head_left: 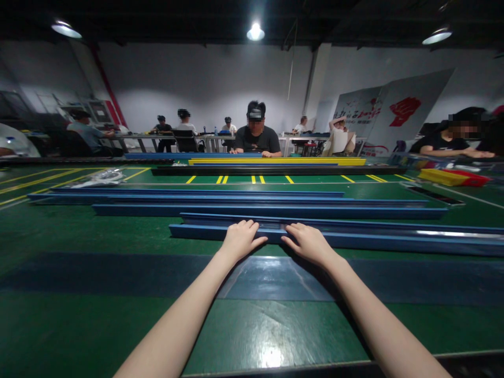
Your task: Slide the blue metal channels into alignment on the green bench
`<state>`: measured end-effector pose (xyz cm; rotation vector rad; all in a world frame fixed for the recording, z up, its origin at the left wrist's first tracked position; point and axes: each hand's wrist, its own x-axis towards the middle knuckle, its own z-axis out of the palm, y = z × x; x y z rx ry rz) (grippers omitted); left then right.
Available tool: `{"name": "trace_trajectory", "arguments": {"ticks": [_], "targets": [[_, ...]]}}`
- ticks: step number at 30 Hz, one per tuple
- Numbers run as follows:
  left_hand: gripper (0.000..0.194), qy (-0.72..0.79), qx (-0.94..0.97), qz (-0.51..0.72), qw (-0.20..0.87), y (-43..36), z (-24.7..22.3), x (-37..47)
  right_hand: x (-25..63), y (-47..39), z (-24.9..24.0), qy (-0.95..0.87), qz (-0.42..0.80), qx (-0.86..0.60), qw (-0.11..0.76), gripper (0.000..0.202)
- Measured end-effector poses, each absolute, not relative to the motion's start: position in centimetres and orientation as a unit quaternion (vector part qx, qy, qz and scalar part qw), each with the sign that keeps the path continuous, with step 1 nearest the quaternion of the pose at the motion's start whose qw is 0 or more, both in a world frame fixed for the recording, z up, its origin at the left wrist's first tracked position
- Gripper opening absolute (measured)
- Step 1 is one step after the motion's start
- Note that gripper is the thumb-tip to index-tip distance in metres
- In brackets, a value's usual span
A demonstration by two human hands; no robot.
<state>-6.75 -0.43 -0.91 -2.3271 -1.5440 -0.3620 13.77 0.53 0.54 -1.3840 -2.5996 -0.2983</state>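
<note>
A long blue channel-shaped profile [366, 240] lies across the green table, running off to the right. My left hand [241, 240] rests on it near its left part, fingers over its near wall and thumb pointing right. Close beside, my right hand [307, 241] lies on the same profile with its thumb pointing left. Both hands grip its near wall between fingers and thumb, with a short gap between them. Nearer to me, a flat, shiny dark-blue strip [271, 278] stretches across the table under my forearms.
Behind lie more blue profiles [268, 211], a yellow profile [275, 161] and a black one [177, 171]. Clear crumpled plastic [100, 177] sits at the left. Yellow [443, 177] and red [468, 178] trays stand at the right. A person [258, 137] sits opposite; others sit farther off.
</note>
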Motion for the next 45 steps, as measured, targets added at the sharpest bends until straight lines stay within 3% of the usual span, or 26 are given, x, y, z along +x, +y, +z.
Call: {"name": "trace_trajectory", "arguments": {"ticks": [12,24,33,40,45], "targets": [[0.041,-0.563,-0.810,-0.097,0.132,-0.7,-0.3,-6.6,13.9,0.4,1.2,-0.878,-0.077,-0.468,0.072,0.022],[0.040,-0.567,-0.816,-0.071,0.087,-1.6,1.1,-6.3,14.0,-0.2,1.9,-0.888,-0.074,-0.450,0.056,0.027],[0.026,-0.470,-0.876,-0.059,0.090,-1.1,1.3,-8.9,13.7,0.3,1.1,-0.886,-0.038,-0.452,0.093,0.035],[0.024,-0.457,-0.884,-0.076,0.066,-0.8,1.2,-11.9,12.3,0.2,1.1,-0.895,0.015,-0.430,0.120,0.033],[0.020,-0.476,-0.874,-0.081,0.060,-1.2,0.9,-13.9,10.7,-0.2,1.1,-0.881,-0.010,-0.461,0.111,0.033]]}}
